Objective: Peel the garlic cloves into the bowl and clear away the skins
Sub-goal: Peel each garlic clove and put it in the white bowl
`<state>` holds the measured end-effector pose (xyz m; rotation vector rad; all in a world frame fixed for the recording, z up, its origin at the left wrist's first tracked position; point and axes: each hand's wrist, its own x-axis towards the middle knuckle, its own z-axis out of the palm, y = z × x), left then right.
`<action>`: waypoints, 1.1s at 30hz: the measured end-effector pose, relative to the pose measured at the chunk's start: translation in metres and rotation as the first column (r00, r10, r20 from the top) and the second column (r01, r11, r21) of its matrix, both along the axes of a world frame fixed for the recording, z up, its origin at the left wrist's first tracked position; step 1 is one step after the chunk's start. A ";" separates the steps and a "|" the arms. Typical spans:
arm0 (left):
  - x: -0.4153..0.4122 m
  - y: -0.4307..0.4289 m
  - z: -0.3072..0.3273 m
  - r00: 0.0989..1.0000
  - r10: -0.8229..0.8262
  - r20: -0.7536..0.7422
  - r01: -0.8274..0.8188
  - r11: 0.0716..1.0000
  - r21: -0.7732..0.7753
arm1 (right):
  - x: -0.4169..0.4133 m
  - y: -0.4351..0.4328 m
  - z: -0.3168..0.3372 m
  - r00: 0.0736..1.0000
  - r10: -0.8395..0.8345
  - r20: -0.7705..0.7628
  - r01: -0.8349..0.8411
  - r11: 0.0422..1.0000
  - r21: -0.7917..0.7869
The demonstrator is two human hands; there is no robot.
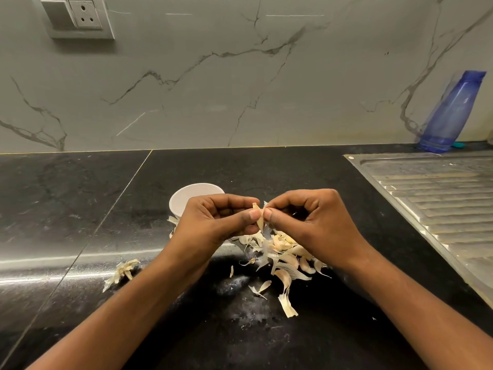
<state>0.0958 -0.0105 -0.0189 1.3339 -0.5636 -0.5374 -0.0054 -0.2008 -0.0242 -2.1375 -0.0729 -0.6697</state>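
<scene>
A small pale garlic clove (259,219) is pinched between both hands above the black counter. My left hand (213,220) grips it with thumb and forefinger. My right hand (309,217) pinches the skin at the clove's top. A white bowl (186,196) stands just behind my left hand, mostly hidden by it; its inside is not visible. Under my right hand lies a pile of garlic skins and cloves (282,257). A stray clump of skin (124,271) lies to the left.
The black stone counter (80,209) runs to a marble wall. A steel sink drainboard (440,196) fills the right side. A blue plastic bottle (450,113) leans against the wall behind it. A wall socket (80,17) is at top left.
</scene>
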 end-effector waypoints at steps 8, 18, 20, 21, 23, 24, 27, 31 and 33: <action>0.003 0.001 -0.004 0.997 -0.042 0.060 0.039 0.998 0.054 | 0.002 0.001 0.000 0.994 -0.092 0.052 0.092 0.996 0.013; 0.004 0.000 -0.005 0.994 -0.055 0.096 0.043 0.991 0.124 | 0.003 0.004 0.001 0.985 -0.151 0.083 0.154 0.987 -0.035; 0.003 0.001 -0.006 0.995 -0.062 0.082 0.052 0.991 0.121 | 0.003 0.002 0.002 0.977 -0.188 0.098 0.191 0.981 -0.021; 0.003 0.001 -0.006 0.995 -0.065 0.072 0.057 0.992 0.116 | 0.003 -0.001 0.003 0.969 -0.225 0.106 0.225 0.974 0.011; 0.003 0.002 -0.006 0.996 -0.064 0.057 0.058 0.993 0.105 | 0.001 -0.010 0.005 0.956 -0.278 0.099 0.272 0.960 0.070; 0.004 0.002 -0.006 0.997 -0.060 0.052 0.055 0.994 0.097 | 0.000 -0.013 0.006 0.957 -0.278 0.082 0.273 0.959 0.069; 0.004 0.001 -0.006 0.997 -0.053 0.051 0.049 0.996 0.071 | -0.002 -0.011 0.006 0.980 -0.199 0.002 0.199 0.980 0.009; 0.006 0.001 -0.006 0.996 -0.001 0.087 -0.002 0.999 0.038 | 0.000 -0.009 0.005 0.993 -0.095 -0.073 0.093 0.995 -0.031; 0.007 0.000 -0.007 0.991 0.029 0.133 -0.034 0.999 0.037 | 0.000 -0.009 0.003 0.994 -0.049 -0.095 0.046 0.999 -0.029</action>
